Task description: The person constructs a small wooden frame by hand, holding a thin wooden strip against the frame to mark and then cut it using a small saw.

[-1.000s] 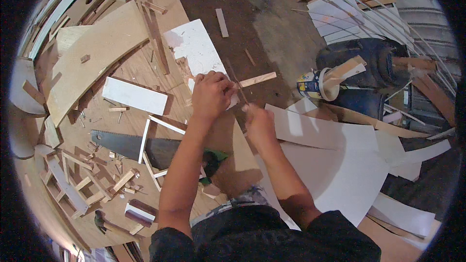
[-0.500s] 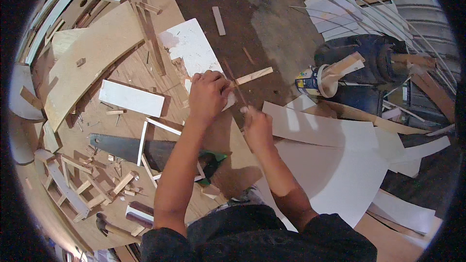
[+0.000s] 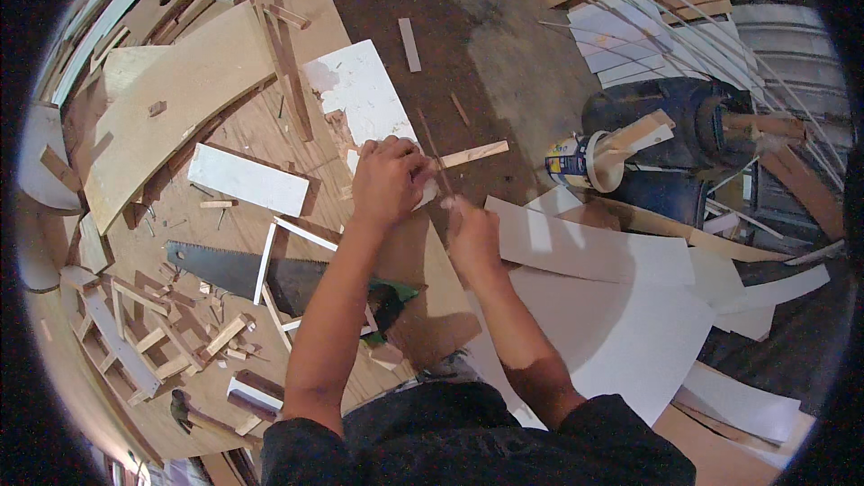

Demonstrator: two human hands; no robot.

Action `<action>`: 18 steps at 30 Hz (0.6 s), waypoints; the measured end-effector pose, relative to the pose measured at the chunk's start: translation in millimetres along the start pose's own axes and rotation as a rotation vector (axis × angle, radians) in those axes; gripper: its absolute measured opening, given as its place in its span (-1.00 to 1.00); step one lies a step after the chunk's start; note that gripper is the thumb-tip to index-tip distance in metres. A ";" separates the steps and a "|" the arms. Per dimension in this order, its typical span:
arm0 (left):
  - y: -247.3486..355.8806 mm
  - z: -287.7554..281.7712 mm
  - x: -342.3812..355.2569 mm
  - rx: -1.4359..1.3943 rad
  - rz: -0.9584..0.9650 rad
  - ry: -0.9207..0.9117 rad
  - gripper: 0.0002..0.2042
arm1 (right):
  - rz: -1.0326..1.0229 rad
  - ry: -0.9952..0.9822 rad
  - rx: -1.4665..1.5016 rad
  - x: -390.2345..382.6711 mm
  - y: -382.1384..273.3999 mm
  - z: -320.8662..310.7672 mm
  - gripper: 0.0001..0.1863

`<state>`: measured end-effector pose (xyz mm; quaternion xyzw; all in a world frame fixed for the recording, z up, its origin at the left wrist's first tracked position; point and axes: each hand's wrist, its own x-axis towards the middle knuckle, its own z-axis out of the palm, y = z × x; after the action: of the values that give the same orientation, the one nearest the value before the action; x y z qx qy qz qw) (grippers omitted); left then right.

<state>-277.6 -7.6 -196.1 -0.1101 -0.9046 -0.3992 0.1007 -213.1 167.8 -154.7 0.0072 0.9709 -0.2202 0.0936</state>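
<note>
My left hand (image 3: pixel 389 178) is closed over a narrow wooden strip (image 3: pixel 472 155), pressing it on a flaking white board (image 3: pixel 364 90) at the edge of the plywood worktop (image 3: pixel 423 297); the strip's free end sticks out past that edge. My right hand (image 3: pixel 468 229) is closed around the near end of a thin, long tool (image 3: pixel 437 162), which looks like a blade and crosses the strip just right of my left fingers. Left of my arms lie a large handsaw (image 3: pixel 216 265), white-edged sticks (image 3: pixel 267 261) and a white rectangular block (image 3: pixel 247 180).
Offcuts and small frames (image 3: pixel 126 342), a hammer (image 3: pixel 198 418) and a large curved panel (image 3: pixel 171 108) lie at left. White sheets (image 3: pixel 594 342) spread at lower right. A tub with sticks (image 3: pixel 571 162), dark containers (image 3: pixel 666 108) and long thin rods (image 3: pixel 720 31) are at right.
My right hand and the thin tool have shifted slightly back toward me along the same line. My left hand stays on the strip; the view has moved slightly.
</note>
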 end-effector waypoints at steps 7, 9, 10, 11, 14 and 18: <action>-0.7 -2.8 -1.3 -0.027 -0.007 0.015 -0.91 | 0.010 0.036 0.031 -3.0 5.5 10.4 -0.81; 3.1 -1.7 0.8 -0.013 -0.011 -0.003 -0.91 | 0.018 0.029 -0.036 3.2 -1.0 4.5 -0.81; 2.1 -1.8 1.1 0.003 -0.021 -0.019 -0.92 | 0.062 -0.017 -0.009 -1.2 -3.3 -0.5 -0.81; 0.7 -1.3 -0.5 0.006 -0.016 -0.020 -0.92 | 0.107 -0.062 0.017 -7.1 -4.1 -3.9 -0.81; -0.9 3.1 -2.9 0.013 -0.048 -0.049 -0.90 | 0.109 -0.029 0.138 -31.4 6.6 -0.7 -0.81; -5.0 4.6 -3.3 -0.025 -0.041 0.035 -0.87 | -0.049 0.094 -0.046 -13.7 7.3 4.7 -0.84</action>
<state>-276.3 -7.8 -203.6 -0.0860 -0.8998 -0.4141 0.1069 -198.4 172.7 -159.4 -0.0083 0.9789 -0.1996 0.0429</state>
